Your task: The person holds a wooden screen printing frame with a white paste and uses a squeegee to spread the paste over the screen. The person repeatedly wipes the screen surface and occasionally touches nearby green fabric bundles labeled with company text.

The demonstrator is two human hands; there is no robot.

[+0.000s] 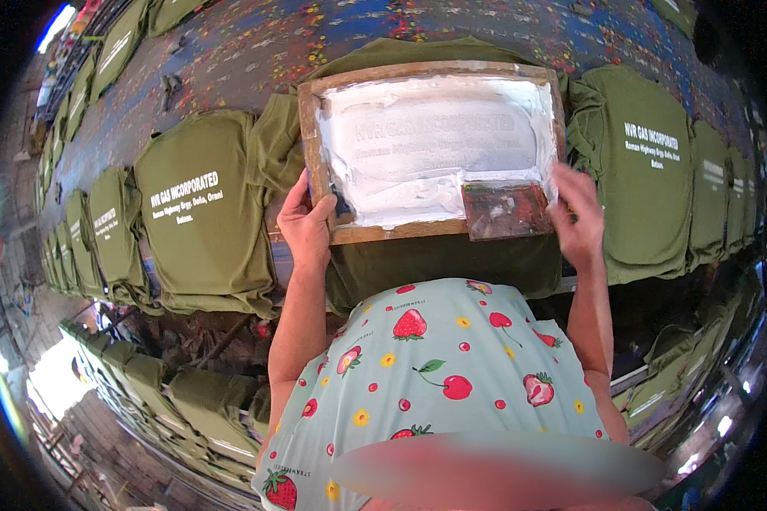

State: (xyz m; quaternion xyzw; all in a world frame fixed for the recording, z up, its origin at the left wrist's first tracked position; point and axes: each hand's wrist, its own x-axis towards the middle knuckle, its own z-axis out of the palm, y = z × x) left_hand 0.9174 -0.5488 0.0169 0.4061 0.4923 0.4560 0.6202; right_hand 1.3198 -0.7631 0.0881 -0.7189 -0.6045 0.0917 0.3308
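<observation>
White-smeared wooden screen frame (400, 231)

This looks like a shirt-printing workshop. Lots of green shirts (200, 247) lie in long rows, and many have white words (185, 189) on them. A wooden frame (400, 232) has thick white paint (383, 192) inside, and the long counter (230, 51) is spotted with many colours.

The rectangular brown wooden frame (400, 230) shows faint lettering (435, 128) through the white paste (400, 187) inside it, a larger line over smaller ones. On the olive-green cloth shirt (200, 238) left of the frame, and the olive-green cloth shirt right of it (648, 213), stands crisp white print, a bold line above smaller ones. Below the frame, the mint fruit-patterned garment (375, 366) bears tiny dark capitals (409, 304).
</observation>
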